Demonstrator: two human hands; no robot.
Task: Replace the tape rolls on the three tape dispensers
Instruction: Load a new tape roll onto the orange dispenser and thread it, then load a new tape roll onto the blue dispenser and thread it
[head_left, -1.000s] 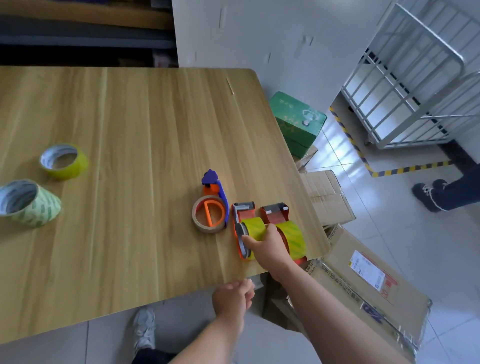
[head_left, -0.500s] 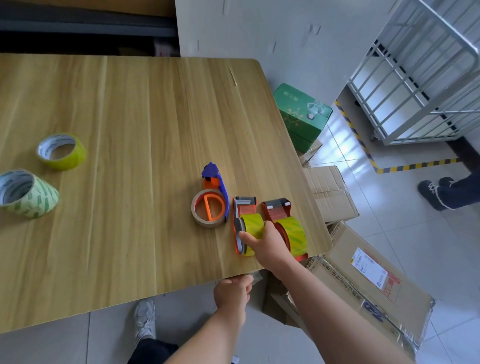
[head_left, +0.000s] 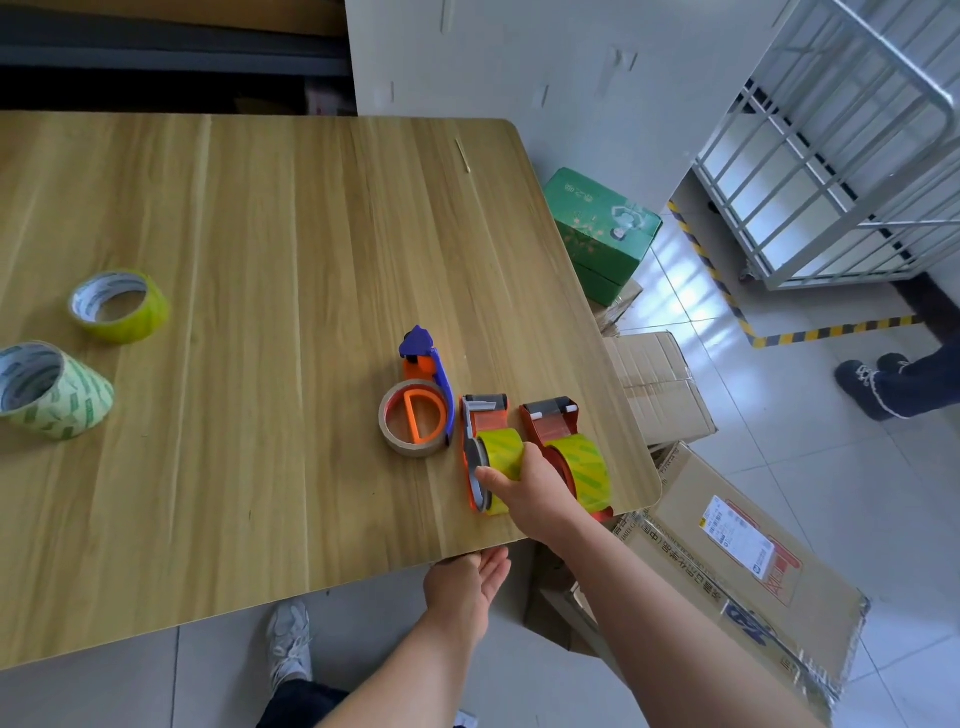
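Three tape dispensers lie near the right front corner of the wooden table (head_left: 260, 260). My right hand (head_left: 535, 488) grips the yellow-green roll of the middle orange dispenser (head_left: 485, 421). To its right lies a red dispenser (head_left: 553, 421) loaded with a yellow-green roll (head_left: 587, 467). On the left, the blue-orange dispenser (head_left: 428, 364) carries a nearly bare brown cardboard core (head_left: 413, 426). Two spare rolls sit at the far left: a yellow-green one (head_left: 122, 306) and a pale green printed one (head_left: 49, 389). My left hand (head_left: 465, 587) hangs open just below the table's front edge.
Cardboard boxes (head_left: 660, 384) and a green box (head_left: 602, 228) stand on the floor right of the table. A metal cage cart (head_left: 841, 156) is at the back right. Another person's shoes (head_left: 872, 384) show at the right edge. My own shoe (head_left: 288, 639) is under the table edge.
My left hand has risen to the table's front edge and its fingers have uncurled. My right hand keeps its grip on the middle dispenser's roll.
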